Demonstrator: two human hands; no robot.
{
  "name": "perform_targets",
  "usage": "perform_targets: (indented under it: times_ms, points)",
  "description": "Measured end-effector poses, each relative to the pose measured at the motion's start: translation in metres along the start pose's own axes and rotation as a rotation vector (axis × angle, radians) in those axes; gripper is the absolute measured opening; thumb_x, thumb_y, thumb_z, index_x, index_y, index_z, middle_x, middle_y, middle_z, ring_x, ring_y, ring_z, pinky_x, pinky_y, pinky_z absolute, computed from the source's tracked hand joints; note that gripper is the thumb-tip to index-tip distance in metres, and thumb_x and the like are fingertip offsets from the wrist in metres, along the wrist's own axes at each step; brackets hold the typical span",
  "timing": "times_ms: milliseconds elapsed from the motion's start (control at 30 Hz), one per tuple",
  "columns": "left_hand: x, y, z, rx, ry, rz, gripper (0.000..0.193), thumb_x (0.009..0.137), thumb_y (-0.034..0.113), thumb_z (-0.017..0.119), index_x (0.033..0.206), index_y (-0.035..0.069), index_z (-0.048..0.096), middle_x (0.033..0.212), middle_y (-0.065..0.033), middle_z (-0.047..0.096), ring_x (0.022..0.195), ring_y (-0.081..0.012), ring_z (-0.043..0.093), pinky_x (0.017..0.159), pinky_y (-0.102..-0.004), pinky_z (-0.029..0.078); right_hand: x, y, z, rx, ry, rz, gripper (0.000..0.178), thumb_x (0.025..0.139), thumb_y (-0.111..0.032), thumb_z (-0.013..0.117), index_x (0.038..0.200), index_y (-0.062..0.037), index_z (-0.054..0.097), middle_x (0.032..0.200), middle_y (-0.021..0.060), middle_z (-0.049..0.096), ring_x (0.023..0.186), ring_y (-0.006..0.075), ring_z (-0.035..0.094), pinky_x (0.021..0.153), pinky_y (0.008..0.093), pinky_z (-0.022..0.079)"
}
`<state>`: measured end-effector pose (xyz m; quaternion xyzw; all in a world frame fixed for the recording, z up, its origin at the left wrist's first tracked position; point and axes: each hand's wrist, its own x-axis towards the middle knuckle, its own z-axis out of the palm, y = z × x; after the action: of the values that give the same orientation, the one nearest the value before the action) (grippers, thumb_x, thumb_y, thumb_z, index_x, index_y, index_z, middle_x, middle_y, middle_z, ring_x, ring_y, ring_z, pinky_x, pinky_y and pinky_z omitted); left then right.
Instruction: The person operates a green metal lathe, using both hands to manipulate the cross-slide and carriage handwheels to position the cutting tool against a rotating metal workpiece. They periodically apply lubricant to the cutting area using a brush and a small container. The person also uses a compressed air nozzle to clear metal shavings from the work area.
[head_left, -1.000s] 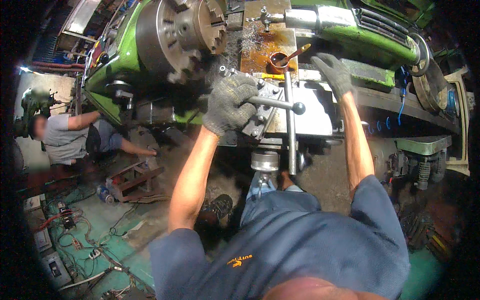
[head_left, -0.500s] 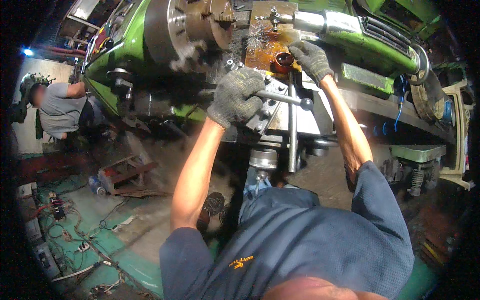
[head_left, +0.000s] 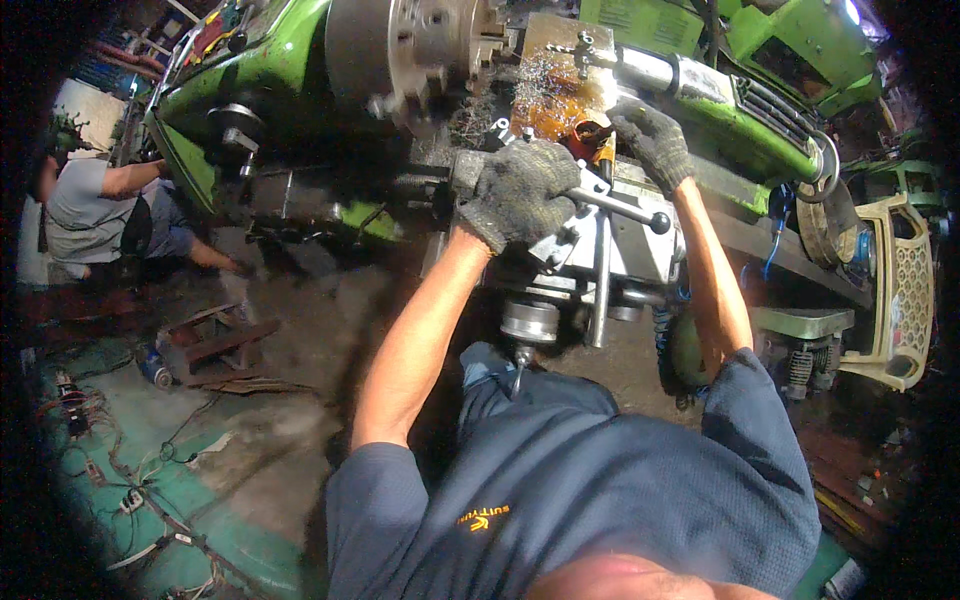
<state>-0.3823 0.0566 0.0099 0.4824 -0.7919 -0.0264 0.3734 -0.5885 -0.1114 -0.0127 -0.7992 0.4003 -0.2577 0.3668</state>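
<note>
My left hand [head_left: 520, 195], in a dark knitted glove, lies over the tool post of a green lathe with its fingers curled round it. A metal lever [head_left: 625, 207] with a black ball knob sticks out just right of those fingers. My right hand [head_left: 652, 143], gloved too, is beside a small orange-red cup [head_left: 583, 140] with dark liquid inside. Its fingers are bent together, and a thin dark thing shows between them and the cup; its kind is unclear. Left of and beyond my hands is the large chuck [head_left: 415, 60], its jaws blurred.
An oily brown plate [head_left: 545, 85] strewn with metal shavings lies behind the cup. To its right extends the tailstock [head_left: 700, 80]. A handwheel [head_left: 235, 130] sits on the lathe's left front. Another person [head_left: 95, 205] is at far left. Cables [head_left: 130, 490] trail on the green floor.
The view has shifted, so the lathe appears further right. My right hand stays by the cup, where the thin dark thing now shows. The person at left has changed posture.
</note>
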Motion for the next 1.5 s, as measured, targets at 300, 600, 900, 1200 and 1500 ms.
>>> perform_targets:
  times_ms: [300, 600, 900, 1200, 1500]
  points:
    - [-0.001, -0.006, 0.0, -0.04, 0.007, 0.005, 0.02, 0.065, 0.022, 0.066, 0.079, 0.009, 0.067, 0.083, -0.0122, 0.065, 0.081, -0.0326, 0.064, 0.073, -0.0443, 0.051, -0.001, -0.004, 0.014, 0.018, 0.069, -0.069, 0.019, 0.092, -0.016, 0.067, 0.107, -0.0052, 0.071, 0.092, 0.0069, 0.073, 0.085, 0.0123, 0.067, 0.079, 0.0295, 0.053]
    - [-0.003, -0.006, 0.0, -0.054, 0.04, 0.008, 0.018, 0.067, 0.023, 0.065, 0.078, 0.009, 0.066, 0.079, -0.0117, 0.062, 0.079, -0.0328, 0.063, 0.072, -0.0458, 0.049, -0.009, -0.016, 0.01, 0.189, 0.123, 0.019, 0.017, 0.096, -0.019, 0.065, 0.106, -0.0064, 0.071, 0.092, 0.0004, 0.069, 0.084, 0.0066, 0.06, 0.075, 0.0262, 0.052]
    - [-0.002, -0.006, 0.0, -0.073, 0.037, 0.0, 0.02, 0.067, 0.023, 0.066, 0.081, 0.009, 0.068, 0.083, -0.0124, 0.065, 0.082, -0.0329, 0.064, 0.076, -0.0458, 0.049, -0.008, -0.002, 0.02, 0.236, 0.226, 0.102, 0.017, 0.095, -0.02, 0.066, 0.106, -0.008, 0.072, 0.089, -0.0004, 0.069, 0.082, 0.0062, 0.06, 0.074, 0.0251, 0.051]
    - [-0.002, -0.008, -0.001, -0.028, -0.009, -0.005, 0.022, 0.068, 0.026, 0.068, 0.082, 0.009, 0.068, 0.083, -0.012, 0.064, 0.083, -0.0323, 0.063, 0.077, -0.0455, 0.049, -0.021, -0.027, 0.015, 0.129, 0.242, 0.037, 0.017, 0.096, -0.018, 0.065, 0.106, -0.0071, 0.071, 0.088, 0.0, 0.069, 0.08, 0.0065, 0.06, 0.074, 0.0251, 0.051]
    - [-0.003, -0.008, 0.0, -0.036, 0.002, -0.001, 0.022, 0.068, 0.026, 0.067, 0.081, 0.008, 0.068, 0.082, -0.0121, 0.063, 0.082, -0.032, 0.063, 0.076, -0.0456, 0.049, -0.02, -0.012, 0.016, 0.213, 0.408, 0.088, 0.021, 0.096, -0.022, 0.066, 0.107, -0.0058, 0.071, 0.093, 0.0018, 0.071, 0.083, 0.0085, 0.062, 0.076, 0.026, 0.051]
